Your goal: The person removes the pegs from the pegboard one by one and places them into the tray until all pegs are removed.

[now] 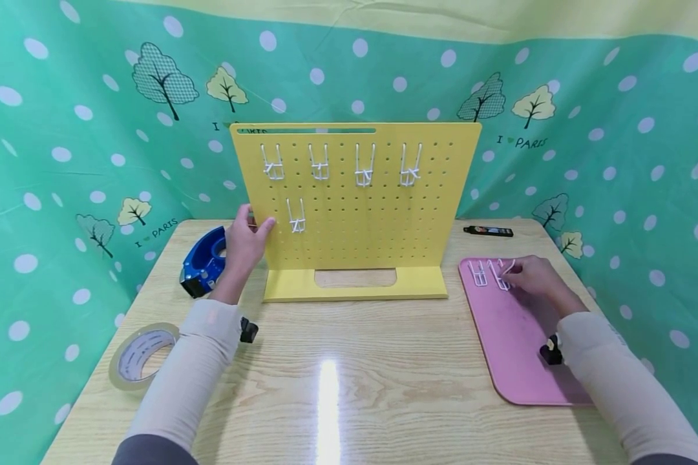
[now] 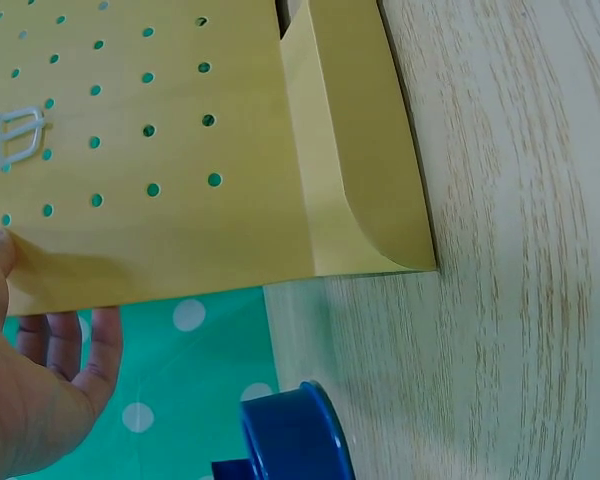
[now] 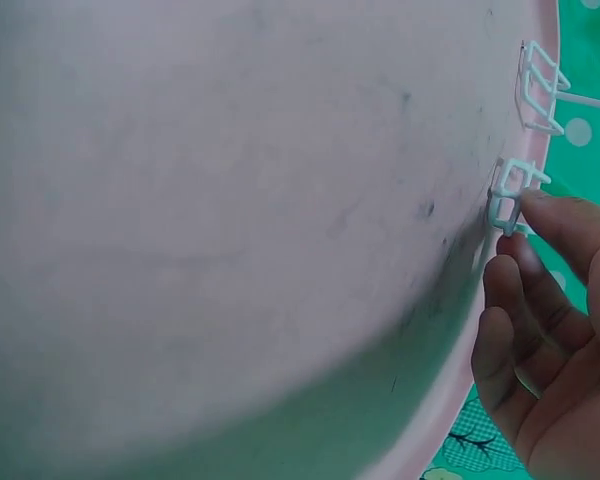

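Yellow pegboard (image 1: 357, 203) stands at twelve o'clock, gripped at eleven by the left hand (image 1: 246, 244), likely to steady it; at two, the right hand (image 1: 534, 279) pinches a white hook (image 3: 504, 192) on the pink tray (image 1: 514, 352), seemingly placed for easy reach.

"What's hard to see on the left?"

"The fingertips of the left hand (image 1: 245, 245), which go behind the yellow board (image 1: 349, 259). The left sleeve (image 1: 189, 374) covers part of the tape roll (image 1: 132, 361), whose print is too small to read."

"The blue dispenser (image 2: 292, 437)?"

"Cut off by the left wrist view's lower edge."

"And on the right?"

"The right sleeve (image 1: 622, 381) hides the pink tray's (image 1: 523, 361) near right corner. Fingers of the right hand (image 1: 532, 278) cover part of a white hook (image 3: 507, 194), probably pinched, though the grip is half hidden. The label on the slim black item (image 1: 491, 231), far right, is too small to read."
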Available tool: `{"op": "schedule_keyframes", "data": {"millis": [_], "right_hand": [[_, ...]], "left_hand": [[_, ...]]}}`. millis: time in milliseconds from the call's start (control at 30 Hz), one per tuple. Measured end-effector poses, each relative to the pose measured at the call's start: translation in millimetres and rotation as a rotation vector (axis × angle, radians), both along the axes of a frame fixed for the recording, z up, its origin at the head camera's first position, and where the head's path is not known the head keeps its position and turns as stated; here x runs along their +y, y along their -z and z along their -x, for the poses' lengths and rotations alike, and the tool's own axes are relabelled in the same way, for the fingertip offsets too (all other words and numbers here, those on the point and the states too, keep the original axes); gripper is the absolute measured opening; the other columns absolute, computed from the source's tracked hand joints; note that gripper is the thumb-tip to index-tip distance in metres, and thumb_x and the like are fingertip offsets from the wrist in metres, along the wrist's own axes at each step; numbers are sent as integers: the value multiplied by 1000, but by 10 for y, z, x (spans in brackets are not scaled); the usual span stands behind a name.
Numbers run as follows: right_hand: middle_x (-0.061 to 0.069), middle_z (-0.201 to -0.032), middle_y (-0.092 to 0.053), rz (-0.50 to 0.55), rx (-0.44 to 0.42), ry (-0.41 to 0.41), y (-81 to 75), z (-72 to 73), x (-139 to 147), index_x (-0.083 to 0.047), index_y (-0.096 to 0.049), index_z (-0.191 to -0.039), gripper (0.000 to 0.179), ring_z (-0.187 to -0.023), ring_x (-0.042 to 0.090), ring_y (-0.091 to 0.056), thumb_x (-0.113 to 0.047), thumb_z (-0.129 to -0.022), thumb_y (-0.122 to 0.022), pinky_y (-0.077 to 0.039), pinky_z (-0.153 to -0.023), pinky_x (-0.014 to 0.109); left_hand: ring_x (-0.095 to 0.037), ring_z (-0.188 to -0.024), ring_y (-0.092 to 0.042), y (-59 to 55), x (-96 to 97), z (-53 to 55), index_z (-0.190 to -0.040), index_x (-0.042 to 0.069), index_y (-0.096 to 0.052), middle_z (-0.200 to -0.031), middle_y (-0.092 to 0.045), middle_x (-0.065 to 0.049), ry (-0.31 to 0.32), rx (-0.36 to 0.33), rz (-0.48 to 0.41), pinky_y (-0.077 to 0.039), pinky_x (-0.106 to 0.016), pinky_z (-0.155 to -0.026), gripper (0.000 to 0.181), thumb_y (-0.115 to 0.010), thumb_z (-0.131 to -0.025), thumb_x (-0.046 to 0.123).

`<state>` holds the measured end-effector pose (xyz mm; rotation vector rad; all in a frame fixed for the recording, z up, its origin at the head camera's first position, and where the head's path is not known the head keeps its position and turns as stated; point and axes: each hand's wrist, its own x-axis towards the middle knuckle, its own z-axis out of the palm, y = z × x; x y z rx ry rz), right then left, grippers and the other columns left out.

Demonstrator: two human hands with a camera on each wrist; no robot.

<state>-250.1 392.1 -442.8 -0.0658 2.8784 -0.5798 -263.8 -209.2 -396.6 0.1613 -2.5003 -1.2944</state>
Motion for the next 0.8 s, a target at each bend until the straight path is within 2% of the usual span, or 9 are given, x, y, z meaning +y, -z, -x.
{"op": "schedule_keyframes", "data": {"millis": [200, 300, 500, 667, 800], "right_hand": [[6, -77, -64, 9, -32, 0, -32, -5, 14, -2, -71, -98, 22, -71, 19, -57, -23, -98, -63, -45, -59, 29], [9, -83, -66, 3, -26, -13, -83, 5, 35, -2, -71, -105, 22, -74, 21, -57, -20, -97, -63, -46, -61, 31], [18, -103, -70, -6, 59, -57, -288, 22, 91, -2, -70, -120, 29, -86, 27, -60, -16, -96, -64, -49, -66, 32], [22, -104, -69, 39, 135, -46, -501, 20, 48, 0, -67, -122, 28, -83, 28, -61, -13, -99, -60, -47, -64, 32], [21, -106, -70, 38, 195, -21, -647, 0, -94, -2, -68, -121, 27, -87, 30, -63, -18, -100, -60, -48, -63, 32]], "left_hand": [[-34, -101, -68, 8, 3, -2, -137, 11, -48, -117, -68, -21, 3, 2, -8, -58, -43, -81, 46, -60, -103, 38], [-34, -102, -68, 11, 0, -2, -138, 11, -48, -118, -67, -20, 1, -2, -8, -59, -43, -82, 46, -60, -103, 38], [-34, -102, -68, 7, -3, -8, -138, 11, -48, -119, -67, -21, -1, 1, -14, -59, -45, -84, 46, -59, -103, 38], [-35, -103, -68, 5, -4, -11, -138, 10, -47, -120, -67, -21, 1, -5, -14, -58, -46, -84, 47, -59, -103, 39], [-34, -102, -67, -3, 15, -2, -138, 10, -48, -118, -67, -21, 1, -5, -7, -58, -45, -84, 47, -59, -103, 39]]}}
